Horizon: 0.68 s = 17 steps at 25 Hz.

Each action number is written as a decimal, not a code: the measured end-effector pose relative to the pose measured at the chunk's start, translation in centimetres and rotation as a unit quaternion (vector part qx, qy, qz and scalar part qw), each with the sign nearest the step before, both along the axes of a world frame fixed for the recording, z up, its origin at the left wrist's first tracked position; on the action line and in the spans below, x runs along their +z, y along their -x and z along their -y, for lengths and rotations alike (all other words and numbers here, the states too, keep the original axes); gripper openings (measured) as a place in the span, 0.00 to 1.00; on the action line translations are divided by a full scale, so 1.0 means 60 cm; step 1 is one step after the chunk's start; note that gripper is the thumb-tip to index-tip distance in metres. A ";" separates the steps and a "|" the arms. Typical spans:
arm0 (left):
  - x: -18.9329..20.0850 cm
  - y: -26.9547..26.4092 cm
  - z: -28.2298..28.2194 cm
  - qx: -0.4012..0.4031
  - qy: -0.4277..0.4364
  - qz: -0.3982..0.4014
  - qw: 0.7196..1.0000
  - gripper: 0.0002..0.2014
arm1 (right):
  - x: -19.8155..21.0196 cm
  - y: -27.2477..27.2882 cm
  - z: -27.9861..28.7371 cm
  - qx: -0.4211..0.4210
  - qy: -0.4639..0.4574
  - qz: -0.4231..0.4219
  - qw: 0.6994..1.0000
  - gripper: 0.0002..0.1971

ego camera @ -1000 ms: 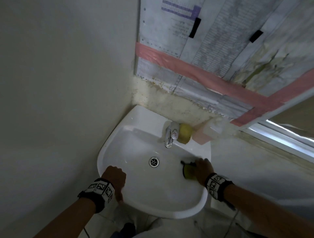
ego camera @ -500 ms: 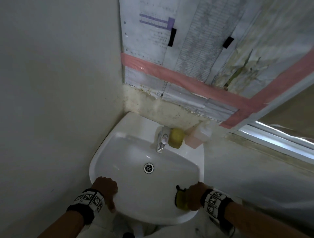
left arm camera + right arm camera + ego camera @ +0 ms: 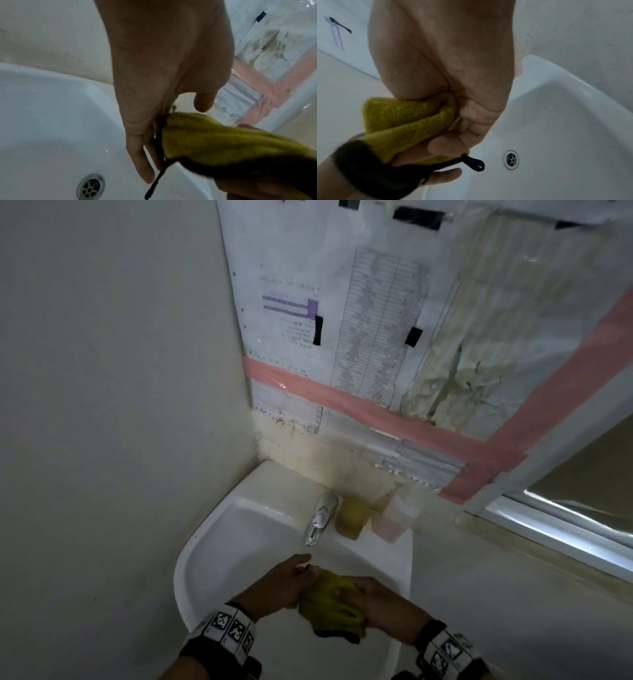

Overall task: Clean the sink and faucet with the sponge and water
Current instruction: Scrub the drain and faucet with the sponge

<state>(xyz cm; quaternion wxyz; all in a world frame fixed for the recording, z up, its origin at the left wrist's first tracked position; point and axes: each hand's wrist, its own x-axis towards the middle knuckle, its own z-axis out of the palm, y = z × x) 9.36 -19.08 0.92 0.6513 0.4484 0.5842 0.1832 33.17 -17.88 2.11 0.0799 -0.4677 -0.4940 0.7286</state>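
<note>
My left hand (image 3: 284,583) has come off the sink's front rim and met my right hand (image 3: 380,604) over the basin near the sink's (image 3: 212,529) front edge. Both grip the yellow sponge (image 3: 329,601), folded between them, its black loop (image 3: 475,164) dangling. The faucet (image 3: 320,518) stands at the back edge, drain (image 3: 91,187) below.

Left hand (image 3: 284,585) left the sink (image 3: 219,529) rim, now meets right hand (image 3: 380,604) on the sponge (image 3: 329,601), lifted above the basin, below the faucet (image 3: 320,520).
</note>
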 end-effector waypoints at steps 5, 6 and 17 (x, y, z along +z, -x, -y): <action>0.014 -0.052 -0.012 0.062 -0.036 -0.011 0.997 0.29 | -0.006 0.019 -0.017 0.019 -0.057 0.024 0.998 0.30; 0.012 -0.055 -0.011 0.058 -0.071 -0.069 0.993 0.25 | -0.015 0.019 -0.021 0.025 -0.073 0.036 0.996 0.33; 0.005 -0.042 -0.044 0.048 -0.164 -0.227 0.959 0.19 | -0.033 0.040 -0.035 -0.127 0.074 -0.095 0.985 0.20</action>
